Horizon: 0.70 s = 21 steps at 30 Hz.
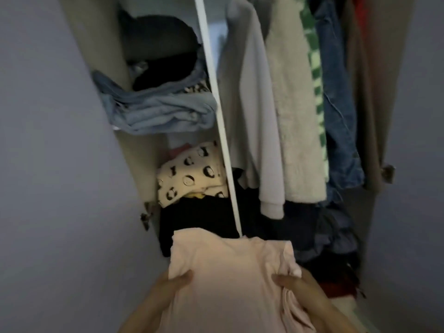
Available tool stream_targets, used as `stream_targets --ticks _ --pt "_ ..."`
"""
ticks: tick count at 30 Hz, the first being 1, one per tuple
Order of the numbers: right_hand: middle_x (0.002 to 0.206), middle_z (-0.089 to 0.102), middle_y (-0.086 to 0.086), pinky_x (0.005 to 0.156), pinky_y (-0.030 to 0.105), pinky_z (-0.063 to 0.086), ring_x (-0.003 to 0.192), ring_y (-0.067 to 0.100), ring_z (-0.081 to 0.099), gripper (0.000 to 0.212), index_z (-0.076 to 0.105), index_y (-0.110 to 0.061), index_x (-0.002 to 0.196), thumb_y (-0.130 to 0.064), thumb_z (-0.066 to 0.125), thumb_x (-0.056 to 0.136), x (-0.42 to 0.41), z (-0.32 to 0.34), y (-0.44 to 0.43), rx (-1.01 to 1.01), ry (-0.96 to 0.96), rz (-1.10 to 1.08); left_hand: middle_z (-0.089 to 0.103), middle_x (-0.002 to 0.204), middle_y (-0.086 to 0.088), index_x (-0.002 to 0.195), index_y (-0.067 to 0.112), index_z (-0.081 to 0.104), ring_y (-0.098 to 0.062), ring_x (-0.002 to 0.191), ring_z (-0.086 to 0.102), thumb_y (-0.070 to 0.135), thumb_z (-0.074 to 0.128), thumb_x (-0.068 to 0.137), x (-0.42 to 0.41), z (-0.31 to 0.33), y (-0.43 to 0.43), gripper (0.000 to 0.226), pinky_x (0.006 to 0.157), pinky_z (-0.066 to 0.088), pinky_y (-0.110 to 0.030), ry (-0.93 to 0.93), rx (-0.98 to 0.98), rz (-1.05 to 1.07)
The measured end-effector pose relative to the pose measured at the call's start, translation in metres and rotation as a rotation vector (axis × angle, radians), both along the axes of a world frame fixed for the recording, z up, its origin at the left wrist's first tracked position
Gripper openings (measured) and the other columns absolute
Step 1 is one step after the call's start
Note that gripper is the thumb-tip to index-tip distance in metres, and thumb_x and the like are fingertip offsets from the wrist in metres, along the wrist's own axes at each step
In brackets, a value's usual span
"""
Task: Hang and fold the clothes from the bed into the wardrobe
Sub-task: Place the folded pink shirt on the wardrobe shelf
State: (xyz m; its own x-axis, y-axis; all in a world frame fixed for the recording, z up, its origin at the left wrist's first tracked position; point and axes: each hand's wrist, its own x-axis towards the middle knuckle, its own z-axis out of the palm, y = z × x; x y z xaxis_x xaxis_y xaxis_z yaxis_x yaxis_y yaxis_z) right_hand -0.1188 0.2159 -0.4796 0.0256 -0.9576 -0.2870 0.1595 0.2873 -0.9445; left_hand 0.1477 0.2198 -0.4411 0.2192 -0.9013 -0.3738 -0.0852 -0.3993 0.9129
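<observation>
- The wardrobe stands open in front of you. A metal hinge sits low on its left wall.
- Your left hand grips the left edge of the pink top. Your thumb lies on top and presses down. Your other fingers are hidden under the cloth.
- On the upper shelf lies a blue denim heap with dark clothes above it.
- On the shelf below, a spotted cloth lies on a black pile.
- The pink top is folded and held flat, low down, with its far edge just over the black pile.
- A white divider runs down between the shelves and the hanging side.
- A grey jumper hangs just right of the divider.
- Your right hand grips the right edge of the pink top, thumb on top, with bunched cloth at your fingers.
- A fluffy coat hangs next, then a green checked cloth, then jeans.
- A knob sticks out on the far right.
</observation>
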Motion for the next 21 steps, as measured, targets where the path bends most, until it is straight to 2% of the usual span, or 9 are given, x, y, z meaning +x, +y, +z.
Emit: stream_targets --ticks 2,4,7,11,14,16,19,21 --pt "0.083 0.069 -0.010 0.053 0.014 0.047 0.075 0.005 0.064 0.034 0.062 -0.021 0.096 -0.006 0.070 0.067 0.018 0.016 -0.013 -0.094 0.030 0.067 0.054 0.129 -0.017 0.133 0.002 0.046 -0.032 0.110 0.053 0.015 0.061 0.089 0.005 0.019 -0.001 0.048 0.088 0.040 -0.035 -0.045 -0.066 0.004" --pt "0.084 0.065 -0.008 0.053 0.013 0.046 0.076 0.005 0.061 0.029 0.060 -0.019 0.099 0.004 0.062 0.081 0.033 0.042 -0.024 -0.163 0.059 0.082 0.048 0.136 -0.013 0.137 0.004 0.041 -0.030 0.120 0.048 0.018 0.059 0.090 0.019 0.039 -0.008 0.052 0.094 0.038 -0.031 -0.111 -0.184 0.048" --pt "0.094 0.063 -0.003 0.064 0.020 0.045 0.086 0.011 0.059 0.031 0.055 -0.019 0.106 0.004 0.051 0.086 0.062 0.080 -0.048 -0.321 0.186 0.130 0.056 0.115 -0.010 0.132 0.004 0.048 -0.021 0.098 0.051 0.016 0.053 0.094 0.033 0.062 -0.025 0.040 0.081 0.038 -0.027 -0.215 -0.374 0.053" --pt "0.096 0.064 0.004 0.065 0.020 0.045 0.088 0.020 0.060 0.022 0.057 -0.018 0.100 -0.003 0.048 0.086 0.100 0.101 -0.081 -0.536 0.481 0.098 0.059 0.104 -0.008 0.110 0.011 0.057 -0.019 0.089 0.054 0.034 0.048 0.088 0.042 0.072 -0.053 0.033 0.073 0.041 -0.026 -0.313 -0.517 0.099" --pt "0.095 0.067 0.010 0.069 0.031 0.048 0.086 0.031 0.062 0.022 0.061 -0.015 0.104 -0.012 0.045 0.090 0.122 0.108 -0.110 -0.633 0.669 -0.048 0.062 0.100 -0.011 0.106 0.000 0.060 -0.026 0.095 0.060 0.013 0.046 0.094 0.052 0.071 -0.091 0.022 0.066 0.043 -0.023 -0.363 -0.565 0.131" --pt "0.096 0.068 0.012 0.070 0.033 0.048 0.086 0.032 0.062 0.027 0.059 -0.016 0.114 -0.018 0.044 0.093 0.139 0.109 -0.141 -0.685 0.733 -0.101 0.063 0.103 -0.012 0.109 -0.003 0.060 -0.027 0.102 0.059 0.007 0.043 0.095 0.061 0.069 -0.126 0.023 0.076 0.044 -0.026 -0.398 -0.589 0.171" --pt "0.101 0.068 0.011 0.074 0.035 0.049 0.090 0.032 0.063 0.034 0.054 -0.018 0.127 -0.020 0.044 0.094 0.152 0.109 -0.183 -0.752 0.782 -0.133 0.059 0.118 -0.010 0.124 0.002 0.053 -0.026 0.109 0.056 0.011 0.046 0.095 0.069 0.070 -0.174 0.031 0.093 0.042 -0.030 -0.434 -0.620 0.227" --pt "0.106 0.067 0.012 0.076 0.033 0.047 0.095 0.034 0.062 0.039 0.051 -0.019 0.131 -0.018 0.044 0.093 0.160 0.110 -0.215 -0.769 0.801 -0.151 0.060 0.121 -0.016 0.130 0.006 0.050 -0.031 0.109 0.057 0.013 0.047 0.093 0.075 0.072 -0.206 0.037 0.095 0.043 -0.034 -0.492 -0.632 0.268"
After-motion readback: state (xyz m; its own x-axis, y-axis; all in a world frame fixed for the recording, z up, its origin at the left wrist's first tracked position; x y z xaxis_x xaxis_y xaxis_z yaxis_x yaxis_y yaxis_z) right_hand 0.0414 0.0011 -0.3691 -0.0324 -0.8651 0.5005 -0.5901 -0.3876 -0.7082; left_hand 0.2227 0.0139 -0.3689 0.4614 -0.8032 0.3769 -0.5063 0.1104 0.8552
